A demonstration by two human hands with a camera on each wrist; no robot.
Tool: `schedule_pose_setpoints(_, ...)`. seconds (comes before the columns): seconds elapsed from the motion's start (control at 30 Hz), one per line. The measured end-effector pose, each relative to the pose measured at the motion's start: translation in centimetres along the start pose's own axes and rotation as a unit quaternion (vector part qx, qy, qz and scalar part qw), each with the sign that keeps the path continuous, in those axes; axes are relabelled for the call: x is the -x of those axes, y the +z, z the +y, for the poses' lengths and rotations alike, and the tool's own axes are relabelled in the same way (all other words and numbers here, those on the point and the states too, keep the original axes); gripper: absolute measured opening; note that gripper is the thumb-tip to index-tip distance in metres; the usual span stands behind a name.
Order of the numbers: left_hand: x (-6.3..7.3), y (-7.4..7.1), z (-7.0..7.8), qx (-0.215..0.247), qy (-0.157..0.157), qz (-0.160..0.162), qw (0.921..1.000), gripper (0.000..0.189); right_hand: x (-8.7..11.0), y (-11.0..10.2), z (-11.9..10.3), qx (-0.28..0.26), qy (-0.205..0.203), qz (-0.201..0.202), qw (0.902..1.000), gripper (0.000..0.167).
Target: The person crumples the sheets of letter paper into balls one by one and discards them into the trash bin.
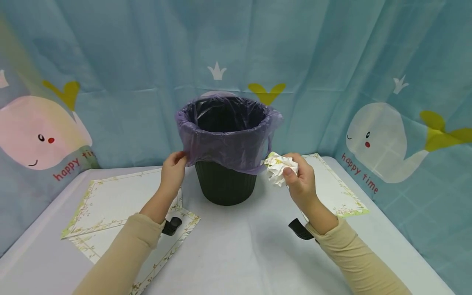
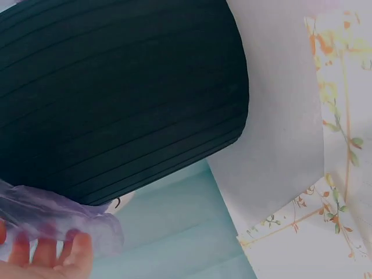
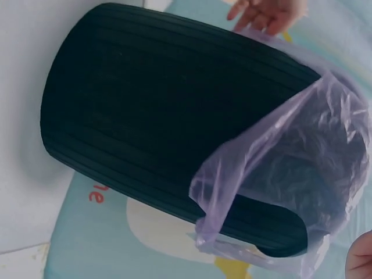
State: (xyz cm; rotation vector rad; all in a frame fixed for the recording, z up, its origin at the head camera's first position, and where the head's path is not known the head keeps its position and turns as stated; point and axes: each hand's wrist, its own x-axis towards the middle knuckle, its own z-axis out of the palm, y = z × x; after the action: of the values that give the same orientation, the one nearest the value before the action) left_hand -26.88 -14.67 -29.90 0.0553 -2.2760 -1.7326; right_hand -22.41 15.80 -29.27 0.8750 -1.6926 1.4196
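A dark ribbed trash bin (image 1: 225, 186) stands upright at the back of the table, lined with a translucent purple trash bag (image 1: 226, 148) folded over its rim. My left hand (image 1: 172, 171) is at the bin's left side and pinches the bag's hanging edge; in the left wrist view its fingers (image 2: 43, 253) show partly through the film. My right hand (image 1: 303, 180) grips a crumpled paper ball (image 1: 279, 167), white with a floral edge, in front of the bag's right side. Only a bit of the right hand (image 3: 360, 258) shows in the right wrist view, and the ball is out of sight there.
Two flat sheets with floral borders, an upper sheet (image 1: 121, 200) and a lower sheet (image 1: 162, 250), overlap on the left of the white table (image 1: 236, 254). Another sheet (image 1: 332, 184) lies at right, partly behind the right hand. A blue whale-print curtain (image 1: 147, 49) hangs behind.
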Motion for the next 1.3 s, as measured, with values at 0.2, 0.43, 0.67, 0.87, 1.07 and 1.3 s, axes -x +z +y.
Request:
schedule_pose_setpoints(0.2, 0.3, -1.1, 1.1, 0.03, 0.041, 0.046, 0.9976, 0.042, -1.1, -0.4, -0.2, -0.001, -0.008, -0.002, 1.0, 0.052)
schedule_pose_setpoints(0.43, -0.7, -1.9, 4.5, 0.094, 0.105, 0.061, 0.9881, 0.051, -2.2, -0.7, -0.5, -0.003, -0.018, -0.008, 0.9998, 0.06)
schedule_pose_setpoints(0.67, -2.7, -2.0, 7.3, 0.094, 0.095, 0.03, 0.9906, 0.066, -2.6, -0.7, -0.8, -0.006, -0.024, -0.01, 0.9996, 0.061)
schedule_pose_setpoints(0.87, -4.5, -1.1, 8.2, 0.148, 0.064, 0.006, 0.9869, 0.067, -2.9, -0.5, -0.8, -0.005, -0.025, -0.013, 0.9996, 0.064)
schedule_pose_setpoints(1.07, -5.1, -0.2, 8.1, 0.197, 0.048, 0.001, 0.9793, 0.064, -3.1, -0.4, -0.8, 0.001, -0.023, -0.014, 0.9996, 0.067)
schedule_pose_setpoints(1.3, -5.0, 0.5, 7.9, 0.195, 0.063, 0.003, 0.9788, 0.063, -4.1, -0.4, -1.1, 0.017, -0.029, -0.012, 0.9994, 0.069)
